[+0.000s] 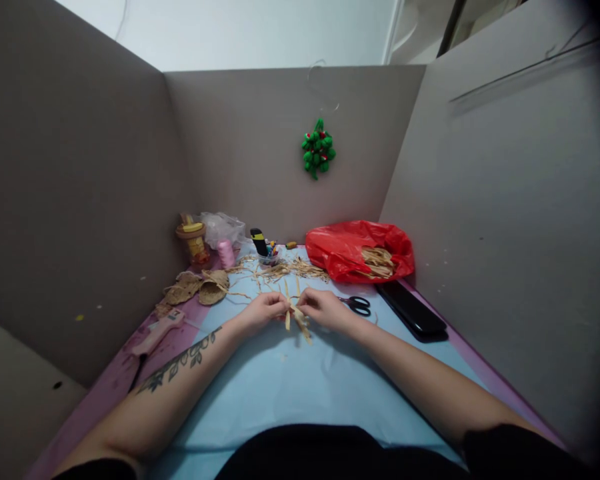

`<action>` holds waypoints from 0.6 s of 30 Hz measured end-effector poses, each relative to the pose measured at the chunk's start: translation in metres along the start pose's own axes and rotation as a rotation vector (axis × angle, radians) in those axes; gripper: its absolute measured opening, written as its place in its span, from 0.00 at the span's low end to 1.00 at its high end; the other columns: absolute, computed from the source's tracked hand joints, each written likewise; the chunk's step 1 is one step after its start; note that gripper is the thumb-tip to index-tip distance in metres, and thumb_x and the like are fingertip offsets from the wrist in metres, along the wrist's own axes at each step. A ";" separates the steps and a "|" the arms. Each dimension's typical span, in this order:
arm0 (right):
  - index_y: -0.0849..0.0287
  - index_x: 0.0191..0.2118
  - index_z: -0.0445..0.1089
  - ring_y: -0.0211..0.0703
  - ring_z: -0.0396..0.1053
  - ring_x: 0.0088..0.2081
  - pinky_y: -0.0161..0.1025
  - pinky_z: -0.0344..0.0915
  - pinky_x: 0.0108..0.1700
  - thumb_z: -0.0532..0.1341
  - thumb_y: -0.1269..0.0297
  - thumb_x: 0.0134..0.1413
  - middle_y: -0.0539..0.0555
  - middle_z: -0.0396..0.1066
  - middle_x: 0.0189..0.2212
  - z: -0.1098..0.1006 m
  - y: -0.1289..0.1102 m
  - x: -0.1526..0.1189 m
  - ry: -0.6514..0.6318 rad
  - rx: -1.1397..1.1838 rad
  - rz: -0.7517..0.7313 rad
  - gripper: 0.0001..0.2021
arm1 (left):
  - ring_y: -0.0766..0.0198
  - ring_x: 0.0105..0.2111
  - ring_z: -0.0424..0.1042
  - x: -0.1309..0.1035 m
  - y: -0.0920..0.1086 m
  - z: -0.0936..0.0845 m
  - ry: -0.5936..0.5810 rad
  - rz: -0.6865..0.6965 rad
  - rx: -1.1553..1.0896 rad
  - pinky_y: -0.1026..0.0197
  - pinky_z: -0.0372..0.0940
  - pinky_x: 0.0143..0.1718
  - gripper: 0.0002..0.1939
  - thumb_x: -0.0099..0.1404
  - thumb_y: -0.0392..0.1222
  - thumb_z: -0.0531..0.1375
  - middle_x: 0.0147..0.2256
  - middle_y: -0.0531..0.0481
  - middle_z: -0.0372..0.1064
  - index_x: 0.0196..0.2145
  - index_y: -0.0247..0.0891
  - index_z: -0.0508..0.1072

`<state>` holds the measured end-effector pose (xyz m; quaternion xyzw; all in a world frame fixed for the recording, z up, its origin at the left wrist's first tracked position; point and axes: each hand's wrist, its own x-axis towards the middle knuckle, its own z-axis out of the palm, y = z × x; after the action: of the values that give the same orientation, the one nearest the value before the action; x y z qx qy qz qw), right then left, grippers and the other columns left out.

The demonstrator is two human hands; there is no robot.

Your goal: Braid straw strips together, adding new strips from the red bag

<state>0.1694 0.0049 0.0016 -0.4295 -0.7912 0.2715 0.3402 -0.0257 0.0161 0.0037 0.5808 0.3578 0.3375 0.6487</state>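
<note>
Over the middle of the blue-covered table, my left hand point(266, 311) and my right hand point(325, 310) nearly meet. Between them is a small bundle of crossed, pale dried straw strips point(303, 329). Fingers of both hands are pinched on the strips, whose ends stick out above and below. The exact crossing point is partly hidden by my fingertips. Black-handled scissors point(359, 306) lie just right of my right hand, their blades partly covered by it. Loose straw point(300, 269) is scattered behind both hands.
A red plastic bag point(333, 250) of straw and a black phone-like slab point(413, 313) are on the right. Leftward lie a glue gun point(160, 333), woven pieces point(213, 288), a pink thread spool point(225, 254) and a jar point(196, 247). Grey panels point(250, 153) enclose three sides.
</note>
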 end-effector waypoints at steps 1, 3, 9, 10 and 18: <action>0.60 0.28 0.65 0.35 0.63 0.25 0.32 0.57 0.28 0.58 0.67 0.46 0.48 0.67 0.22 0.002 0.001 0.001 -0.013 0.072 0.050 0.02 | 0.68 0.25 0.67 0.000 0.000 0.000 0.000 -0.002 -0.018 0.66 0.59 0.30 0.15 0.48 0.48 0.64 0.25 0.49 0.70 0.23 0.32 0.68; 0.60 0.27 0.63 0.35 0.64 0.24 0.32 0.58 0.27 0.59 0.66 0.44 0.48 0.67 0.21 0.004 0.002 0.002 -0.056 0.252 0.137 0.04 | 0.67 0.27 0.68 0.000 -0.001 -0.001 -0.002 -0.004 -0.067 0.66 0.60 0.32 0.15 0.48 0.48 0.64 0.26 0.48 0.70 0.23 0.32 0.67; 0.60 0.25 0.61 0.33 0.63 0.21 0.32 0.57 0.26 0.66 0.62 0.38 0.47 0.66 0.19 0.004 0.000 0.000 -0.049 0.578 0.270 0.12 | 0.67 0.29 0.69 0.001 -0.003 -0.003 0.003 0.016 -0.179 0.65 0.61 0.35 0.15 0.48 0.46 0.65 0.27 0.49 0.70 0.24 0.32 0.67; 0.60 0.24 0.62 0.33 0.63 0.21 0.32 0.58 0.26 0.67 0.62 0.37 0.47 0.66 0.19 0.003 0.000 0.000 -0.030 0.600 0.272 0.13 | 0.67 0.29 0.69 0.001 -0.003 -0.003 0.010 0.025 -0.184 0.65 0.61 0.35 0.15 0.48 0.46 0.65 0.27 0.49 0.70 0.24 0.32 0.67; 0.61 0.31 0.68 0.34 0.63 0.23 0.35 0.60 0.30 0.68 0.61 0.34 0.47 0.67 0.21 0.002 -0.002 0.003 0.075 0.768 0.290 0.16 | 0.64 0.33 0.69 0.000 -0.005 0.004 0.050 0.076 -0.170 0.62 0.62 0.37 0.17 0.49 0.49 0.64 0.31 0.47 0.71 0.26 0.32 0.68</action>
<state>0.1662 0.0059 0.0026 -0.3879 -0.5509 0.5761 0.4626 -0.0219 0.0137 -0.0010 0.5281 0.3219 0.4055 0.6731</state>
